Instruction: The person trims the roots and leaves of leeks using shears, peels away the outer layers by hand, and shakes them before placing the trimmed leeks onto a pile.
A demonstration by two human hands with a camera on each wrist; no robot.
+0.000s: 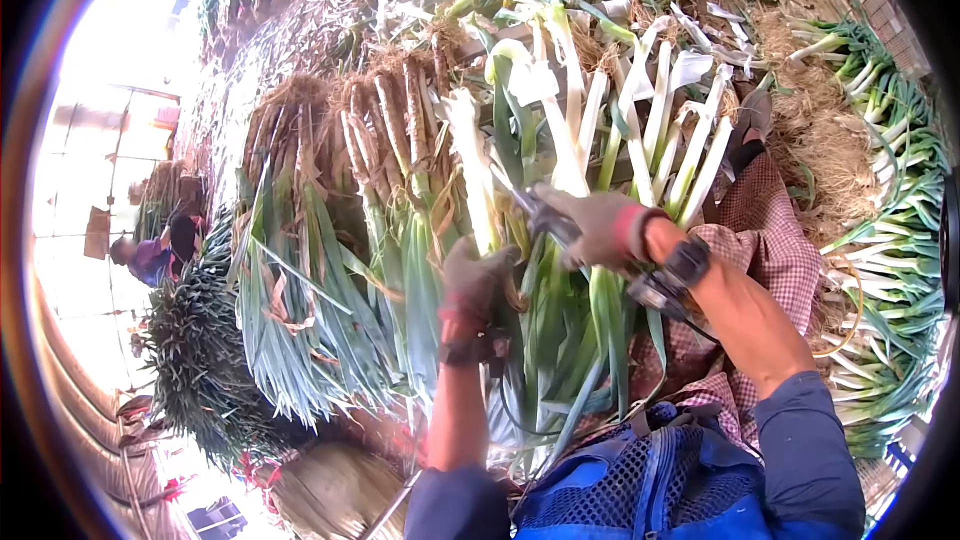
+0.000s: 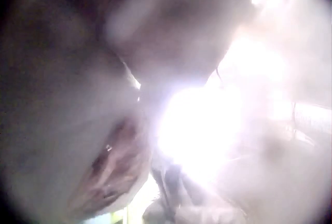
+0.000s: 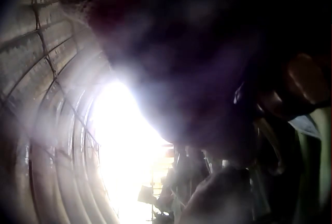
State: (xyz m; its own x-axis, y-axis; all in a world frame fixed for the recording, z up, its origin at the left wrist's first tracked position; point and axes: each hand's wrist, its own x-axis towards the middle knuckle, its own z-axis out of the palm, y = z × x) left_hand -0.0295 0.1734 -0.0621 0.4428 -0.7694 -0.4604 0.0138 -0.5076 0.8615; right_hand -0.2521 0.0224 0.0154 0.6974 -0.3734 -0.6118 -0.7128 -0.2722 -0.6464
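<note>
In the head view my left hand (image 1: 478, 280), in a dark glove, grips a leek (image 1: 470, 155) where its white stalk meets the green leaves. The leek's pale shaft points away from me. My gloved right hand (image 1: 598, 225) holds a dark-handled tool (image 1: 553, 224) with a slim metal blade, close to the right of that leek. Peeled white leeks (image 1: 570, 155) lie beside and beyond the right hand. Unpeeled leeks (image 1: 400, 130) with brown, rooty ends lie to the left. The left wrist view is washed out; in the right wrist view a blade (image 3: 306, 125) shows at the right.
Cut roots and peelings (image 1: 820, 160) cover the ground at the right, beside a long row of cleaned leeks (image 1: 880, 280). A checked cloth (image 1: 765, 260) covers my legs. More leek leaves (image 1: 200, 350) are heaped at the left, near another person (image 1: 150, 255).
</note>
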